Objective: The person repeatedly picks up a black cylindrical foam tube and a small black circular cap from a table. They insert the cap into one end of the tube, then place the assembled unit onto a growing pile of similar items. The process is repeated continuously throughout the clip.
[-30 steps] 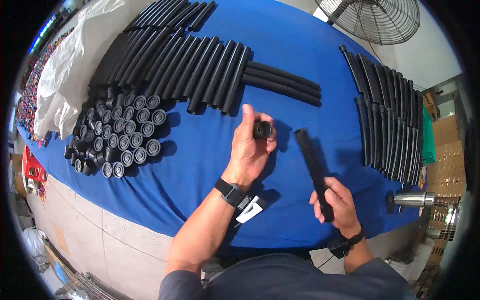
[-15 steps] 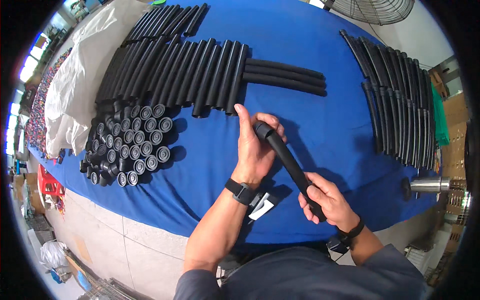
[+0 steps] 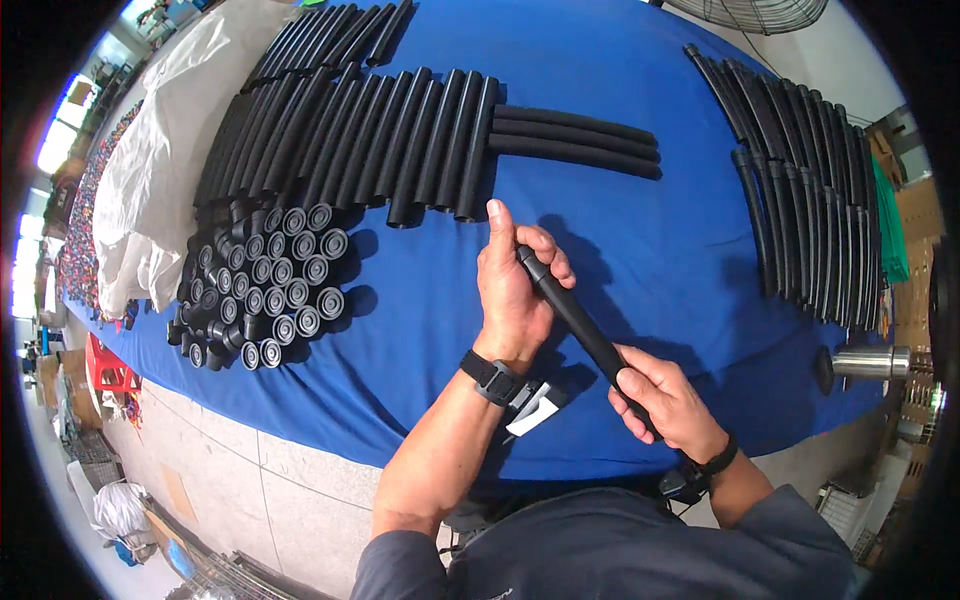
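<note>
Left hand point(image 3: 518, 295), thumb raised, curls round a cap point(image 3: 536, 268) on the tube point(image 3: 588, 335); right hand point(image 3: 668, 402) grips its lower end, above the blue-draped counter point(image 3: 650, 235) near its front edge. Past the far-right corner, a fan point(image 3: 750, 12); front-left, pale floor point(image 3: 300, 505).

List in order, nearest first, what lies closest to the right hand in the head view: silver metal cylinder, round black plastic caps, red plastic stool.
From the right hand:
1. Silver metal cylinder, to its right.
2. Round black plastic caps, grouped leftward on the blue cloth.
3. Red plastic stool, far left beyond the cloth.
</note>
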A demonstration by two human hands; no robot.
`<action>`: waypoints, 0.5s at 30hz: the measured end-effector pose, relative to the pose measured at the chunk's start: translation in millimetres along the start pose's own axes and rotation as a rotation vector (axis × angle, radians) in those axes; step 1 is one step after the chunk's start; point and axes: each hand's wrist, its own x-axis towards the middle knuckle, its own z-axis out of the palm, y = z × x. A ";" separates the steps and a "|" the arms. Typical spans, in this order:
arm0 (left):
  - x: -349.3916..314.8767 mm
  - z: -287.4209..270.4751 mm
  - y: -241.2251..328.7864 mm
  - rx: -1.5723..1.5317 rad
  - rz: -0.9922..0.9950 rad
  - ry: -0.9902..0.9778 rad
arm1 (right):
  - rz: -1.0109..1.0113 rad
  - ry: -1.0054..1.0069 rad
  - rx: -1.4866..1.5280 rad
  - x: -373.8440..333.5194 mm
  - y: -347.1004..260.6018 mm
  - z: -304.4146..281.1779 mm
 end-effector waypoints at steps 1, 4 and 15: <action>-1.9 4.0 0.2 0.014 0.003 0.023 | -0.002 0.017 -0.043 -0.5 -1.3 0.0; -6.8 11.0 0.6 0.054 0.014 0.069 | -0.007 0.039 -0.102 -0.4 0.3 -0.2; -6.1 12.1 2.4 0.032 0.010 0.070 | -0.586 0.304 -0.729 15.2 19.6 -4.1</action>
